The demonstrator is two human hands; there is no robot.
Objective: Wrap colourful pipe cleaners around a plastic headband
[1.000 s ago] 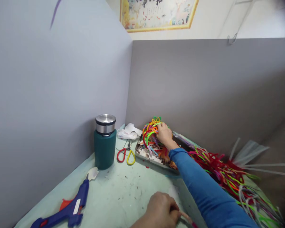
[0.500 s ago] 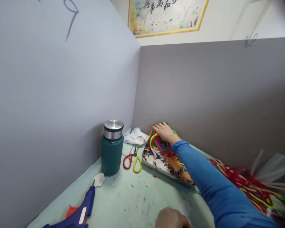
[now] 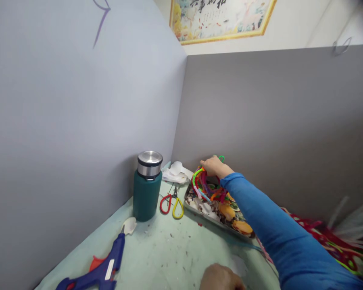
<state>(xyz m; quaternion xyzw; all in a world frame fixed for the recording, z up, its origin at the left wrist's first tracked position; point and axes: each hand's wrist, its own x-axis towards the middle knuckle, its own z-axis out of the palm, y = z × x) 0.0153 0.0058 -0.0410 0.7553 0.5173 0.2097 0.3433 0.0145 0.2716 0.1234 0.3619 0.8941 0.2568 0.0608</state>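
Observation:
My right hand (image 3: 215, 166), at the end of a blue sleeve, is closed on colourful pipe cleaners (image 3: 199, 186) over the back of a metal tray (image 3: 199, 215). White and orange shells (image 3: 226, 211) lie in that tray. A loop of green shows just behind the hand. At the bottom edge, my left hand (image 3: 219, 278) rests low over the table with its fingers curled; whatever it may hold is hidden.
A green flask (image 3: 147, 195) stands left of red-and-yellow scissors (image 3: 172, 204). A blue glue gun (image 3: 109, 266) lies front left, its tip by a white shell (image 3: 130, 225). Crumpled white paper (image 3: 177, 173) is behind; red cords (image 3: 326, 237) lie right. Grey partitions (image 3: 260, 112) enclose the table.
My right hand has gone from spread fingers on the pipe cleaners to a closed grip, lifting them slightly. The view has shifted a little. My left hand is still curled.

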